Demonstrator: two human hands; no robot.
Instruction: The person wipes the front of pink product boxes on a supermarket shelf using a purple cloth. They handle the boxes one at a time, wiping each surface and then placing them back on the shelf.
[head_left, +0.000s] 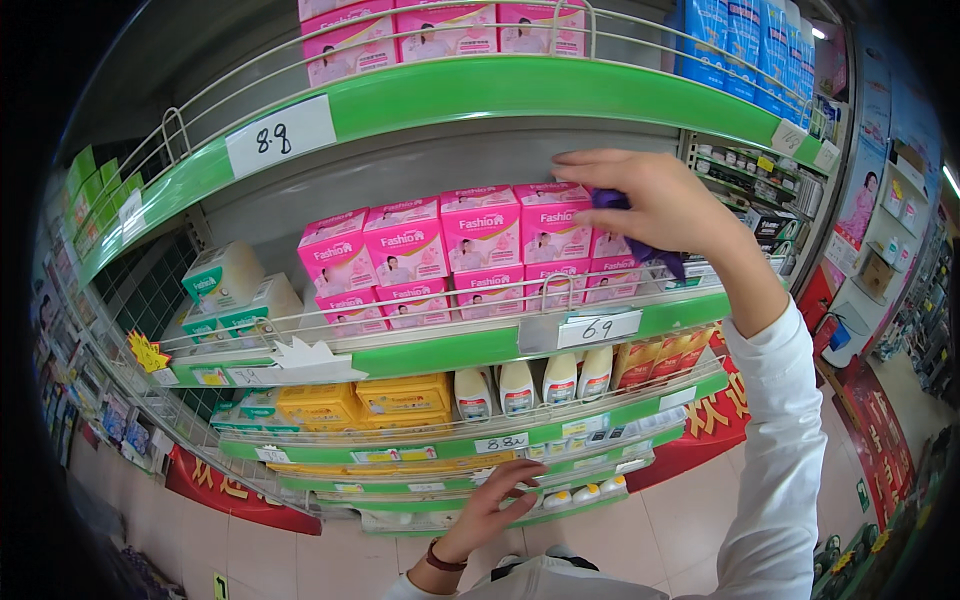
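My right hand (652, 199) reaches in from the right with a purple cloth (652, 251) under its palm. Its fingertips lie at the top right pink box (555, 225), beside the cloth; the exact contact is hidden. This box belongs to a two-high row of pink printed boxes (480, 232) on the middle shelf. Low in the view, my left hand (495, 502) hangs in front of the lower shelves, empty, with its fingers curved and apart. A dark red band circles that wrist.
A wire guard rail (562, 289) and green shelf edge (442, 356) front the pink boxes. Overhead runs another green shelf edge (480, 86). White-green packs (225, 277) sit at left. Below stand yellow packs (401, 397) and cream bottles (517, 386).
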